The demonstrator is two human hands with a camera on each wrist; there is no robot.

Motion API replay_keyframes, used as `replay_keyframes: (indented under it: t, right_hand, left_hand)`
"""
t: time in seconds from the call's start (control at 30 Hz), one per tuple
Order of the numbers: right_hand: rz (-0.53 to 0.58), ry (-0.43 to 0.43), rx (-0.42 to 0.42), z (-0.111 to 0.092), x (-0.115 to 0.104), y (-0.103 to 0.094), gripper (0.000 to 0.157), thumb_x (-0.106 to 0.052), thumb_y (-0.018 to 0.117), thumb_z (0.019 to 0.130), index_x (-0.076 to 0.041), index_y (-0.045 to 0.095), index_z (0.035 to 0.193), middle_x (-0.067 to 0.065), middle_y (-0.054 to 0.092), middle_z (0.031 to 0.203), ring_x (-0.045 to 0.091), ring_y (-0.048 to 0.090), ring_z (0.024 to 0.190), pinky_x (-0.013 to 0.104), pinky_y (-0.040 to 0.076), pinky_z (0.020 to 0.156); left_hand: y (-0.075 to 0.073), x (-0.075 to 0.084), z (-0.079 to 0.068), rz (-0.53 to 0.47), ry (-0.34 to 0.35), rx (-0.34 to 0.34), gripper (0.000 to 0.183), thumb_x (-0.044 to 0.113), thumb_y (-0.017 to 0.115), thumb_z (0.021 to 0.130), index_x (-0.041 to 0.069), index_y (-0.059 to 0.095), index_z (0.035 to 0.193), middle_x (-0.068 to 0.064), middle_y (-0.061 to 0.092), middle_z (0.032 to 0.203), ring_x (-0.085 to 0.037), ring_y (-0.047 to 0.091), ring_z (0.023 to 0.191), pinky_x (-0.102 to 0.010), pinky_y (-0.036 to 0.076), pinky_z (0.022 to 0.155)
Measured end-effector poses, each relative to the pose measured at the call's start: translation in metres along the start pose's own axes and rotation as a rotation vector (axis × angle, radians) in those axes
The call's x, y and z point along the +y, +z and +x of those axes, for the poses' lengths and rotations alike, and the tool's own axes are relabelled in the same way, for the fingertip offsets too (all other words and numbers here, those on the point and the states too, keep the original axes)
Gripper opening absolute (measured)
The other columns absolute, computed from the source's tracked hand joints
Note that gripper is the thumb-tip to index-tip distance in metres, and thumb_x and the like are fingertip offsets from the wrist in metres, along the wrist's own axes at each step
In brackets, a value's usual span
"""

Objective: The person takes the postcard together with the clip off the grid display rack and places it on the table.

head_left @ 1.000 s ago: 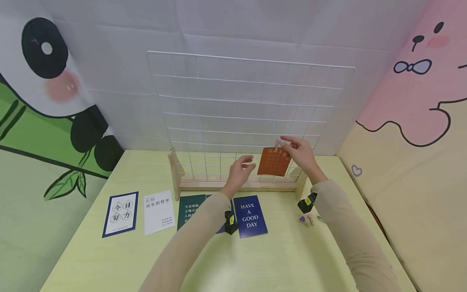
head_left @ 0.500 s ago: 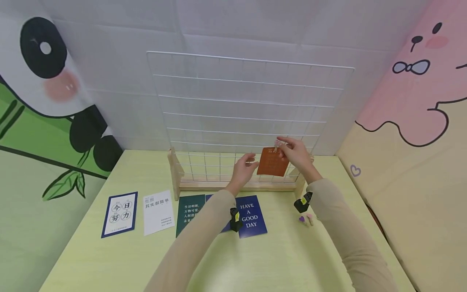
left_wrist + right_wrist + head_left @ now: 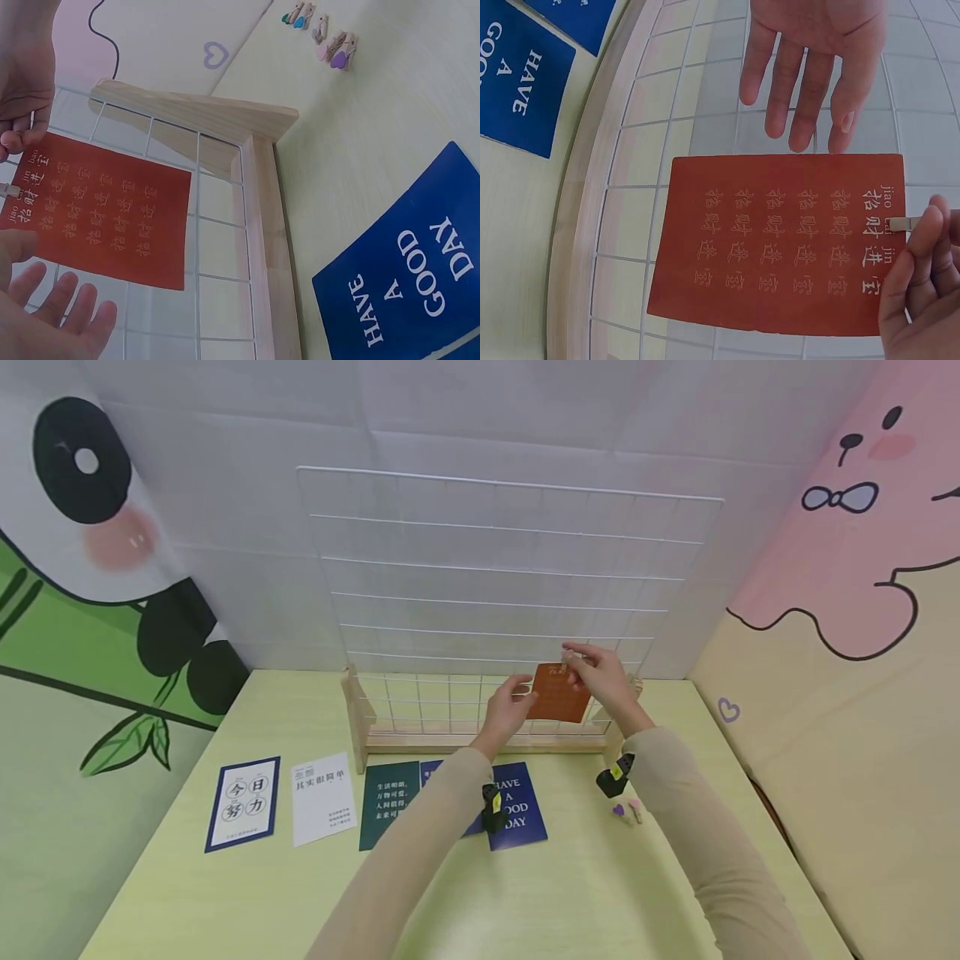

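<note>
A red card (image 3: 558, 695) with Chinese characters hangs against the white wire grid (image 3: 450, 607). At its top edge is a small wooden clothespin (image 3: 904, 223). My right hand (image 3: 606, 681) is at the card's upper right, fingertips curled at the clothespin and overlapping the card's corner. In the right wrist view the clothespin's far end is hidden behind those fingers. My left hand (image 3: 506, 714) is at the card's left edge, its fingers (image 3: 75, 307) spread and loosely extended, holding nothing.
Wooden feet (image 3: 358, 718) hold the grid up. In front lie a navy card (image 3: 517, 827), a green card (image 3: 386, 802), a white card (image 3: 324, 797) and a blue-bordered card (image 3: 243, 802). Several heart clothespins (image 3: 341, 58) lie at the right. A second navy card sits partly under the left sleeve.
My left hand has moved right and slightly up to the card's left edge. My right hand has shifted left over the clothespin. The card hangs in nearly the same place.
</note>
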State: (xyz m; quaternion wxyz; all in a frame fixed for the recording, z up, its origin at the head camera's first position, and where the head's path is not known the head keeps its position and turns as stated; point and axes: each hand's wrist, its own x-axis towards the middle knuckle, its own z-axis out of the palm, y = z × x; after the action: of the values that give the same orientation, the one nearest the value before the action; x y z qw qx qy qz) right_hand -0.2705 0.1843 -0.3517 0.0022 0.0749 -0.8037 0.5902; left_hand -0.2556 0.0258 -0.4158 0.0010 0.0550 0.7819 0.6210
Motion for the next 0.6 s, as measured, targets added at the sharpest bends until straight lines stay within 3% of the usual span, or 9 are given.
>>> replay_keyframes:
  t: [0.17, 0.27, 0.3, 0.4, 0.5, 0.53, 0.6]
  right_hand:
    - [0.003, 0.005, 0.026, 0.004, 0.007, 0.001, 0.037, -0.02, 0.051, 0.09, 0.0, 0.051, 0.121, 0.013, 0.053, 0.065, 0.018, 0.05, 0.054, 0.032, 0.048, 0.057]
    - [-0.004, 0.006, 0.044, 0.014, 0.023, 0.0, 0.037, -0.028, 0.054, 0.088, -0.008, 0.056, 0.118, 0.014, 0.053, 0.066, 0.019, 0.049, 0.055, 0.034, 0.048, 0.057]
    - [0.036, -0.024, 0.025, 0.027, 0.044, -0.002, 0.037, -0.032, 0.055, 0.086, -0.01, 0.058, 0.115, 0.01, 0.052, 0.064, 0.016, 0.049, 0.054, 0.03, 0.047, 0.055]
    - [0.053, -0.028, 0.025, 0.033, 0.054, -0.003, 0.037, -0.035, 0.057, 0.084, -0.013, 0.06, 0.113, 0.009, 0.052, 0.065, 0.016, 0.048, 0.055, 0.027, 0.046, 0.053]
    - [0.045, -0.035, 0.034, 0.028, 0.046, -0.002, 0.036, -0.031, 0.055, 0.087, -0.009, 0.059, 0.114, 0.01, 0.052, 0.065, 0.016, 0.049, 0.054, 0.028, 0.047, 0.052]
    - [0.004, -0.007, 0.054, 0.014, 0.024, 0.0, 0.036, -0.027, 0.055, 0.088, -0.006, 0.057, 0.117, 0.013, 0.053, 0.067, 0.019, 0.049, 0.055, 0.031, 0.048, 0.054]
    - [0.011, -0.01, 0.048, 0.007, 0.014, 0.001, 0.036, -0.024, 0.053, 0.089, -0.002, 0.055, 0.117, 0.011, 0.052, 0.065, 0.016, 0.049, 0.054, 0.028, 0.047, 0.053]
  left_hand:
    - [0.003, 0.0, 0.002, -0.004, -0.021, 0.011, 0.033, 0.013, 0.053, 0.089, 0.007, 0.049, 0.121, -0.012, 0.052, 0.115, -0.025, 0.049, 0.105, -0.032, 0.044, 0.083]
    - [0.005, -0.001, 0.002, -0.006, -0.023, 0.015, 0.033, 0.013, 0.053, 0.089, 0.007, 0.049, 0.121, -0.011, 0.052, 0.115, -0.025, 0.049, 0.106, -0.032, 0.044, 0.083]
    - [0.006, -0.001, 0.003, -0.01, -0.024, 0.015, 0.033, 0.013, 0.053, 0.089, 0.007, 0.049, 0.121, -0.011, 0.052, 0.115, -0.025, 0.049, 0.106, -0.032, 0.044, 0.083]
    - [0.009, 0.0, 0.003, -0.007, -0.012, 0.021, 0.031, 0.011, 0.052, 0.09, 0.006, 0.05, 0.12, -0.011, 0.053, 0.115, -0.025, 0.05, 0.105, -0.031, 0.045, 0.082]
    - [0.011, 0.0, 0.003, 0.011, 0.005, 0.038, 0.027, 0.01, 0.051, 0.09, 0.004, 0.052, 0.116, -0.01, 0.055, 0.111, -0.024, 0.051, 0.103, -0.03, 0.045, 0.082]
    - [0.012, 0.001, 0.002, 0.019, 0.012, 0.046, 0.025, 0.009, 0.052, 0.089, 0.003, 0.053, 0.114, -0.01, 0.055, 0.11, -0.024, 0.052, 0.102, -0.03, 0.045, 0.081]
    - [0.013, 0.001, 0.002, 0.034, 0.02, 0.061, 0.022, 0.008, 0.052, 0.089, 0.002, 0.054, 0.11, -0.01, 0.056, 0.107, -0.024, 0.053, 0.101, -0.03, 0.045, 0.081]
